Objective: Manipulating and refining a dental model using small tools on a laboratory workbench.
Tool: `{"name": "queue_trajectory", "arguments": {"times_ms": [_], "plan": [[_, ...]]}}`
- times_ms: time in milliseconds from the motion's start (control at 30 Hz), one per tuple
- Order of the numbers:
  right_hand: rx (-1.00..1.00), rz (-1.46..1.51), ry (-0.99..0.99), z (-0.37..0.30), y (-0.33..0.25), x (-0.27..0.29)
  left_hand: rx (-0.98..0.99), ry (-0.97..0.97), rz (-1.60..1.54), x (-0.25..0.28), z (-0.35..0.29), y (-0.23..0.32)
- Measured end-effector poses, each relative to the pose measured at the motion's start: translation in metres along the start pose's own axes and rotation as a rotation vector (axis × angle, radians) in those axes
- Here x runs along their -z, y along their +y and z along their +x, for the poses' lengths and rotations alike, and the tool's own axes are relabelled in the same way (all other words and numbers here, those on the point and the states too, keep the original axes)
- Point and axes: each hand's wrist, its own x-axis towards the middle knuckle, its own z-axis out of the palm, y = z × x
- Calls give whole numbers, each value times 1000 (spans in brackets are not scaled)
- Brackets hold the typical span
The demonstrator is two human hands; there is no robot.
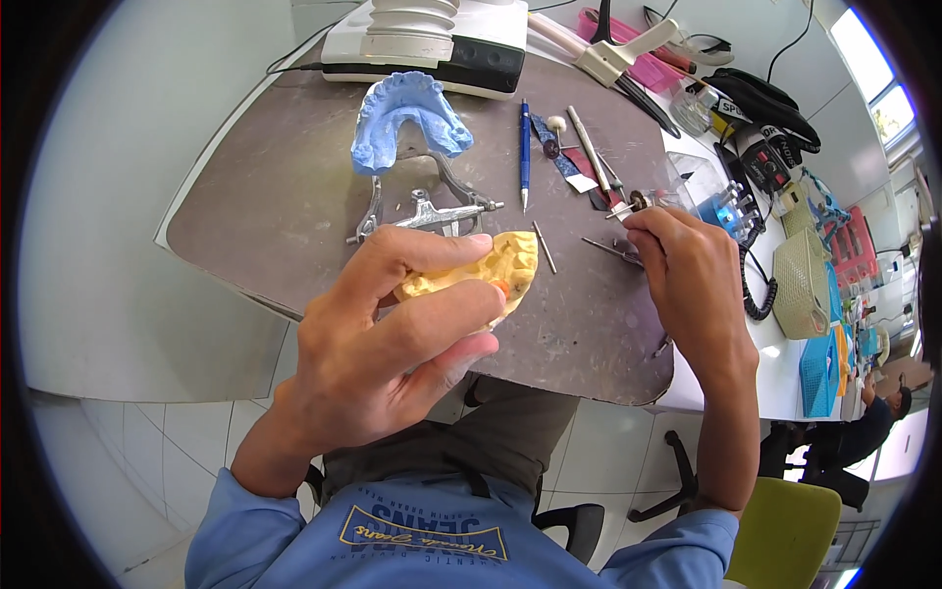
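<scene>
My left hand (pixel 383 329) is closed round a yellow dental cast (pixel 510 257), holding it above the near part of the bench. A small orange-red spot shows on the cast beside my fingers. My right hand (pixel 687 270) is over the bench's right side, its thumb and fingers pinched together among small rotary tools. What lies between those fingertips is too small and covered to make out. Close to them are a small brown-and-metal wheel tool (pixel 638 200) and a thin metal bur (pixel 603 247). Beyond my left hand, a blue dental cast (pixel 412 118) rests on a metal articulator frame (pixel 424 211).
A blue pen (pixel 525 157), a loose bur (pixel 545 247) and sandpaper strips (pixel 564 157) lie mid-bench. At the back stands a white machine with a ribbed hose (pixel 422 54). A handpiece control box (pixel 760 157), coiled cord (pixel 760 285) and baskets (pixel 802 280) line the right. Another person (pixel 854 432) sits far right.
</scene>
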Motion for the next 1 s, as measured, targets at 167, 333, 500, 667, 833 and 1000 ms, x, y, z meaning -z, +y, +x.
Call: {"name": "queue_trajectory", "arguments": {"times_ms": [167,333,500,667,833,1000], "plan": [[30,-9,-82,9,-3,1,-1,16,6,3,0,-3],[31,-30,-134,11,-1,3,18,13,14,2,6,-1],[34,4,-157,12,-1,3,58,23,5,0,9,3],[48,113,-78,7,-3,3,106,50,-184,-7,0,0],[66,415,95,1,-21,14,72,20,-136,-1,-1,-2],[226,596,61,3,-51,30,49,27,-110,-1,1,-3]]}}
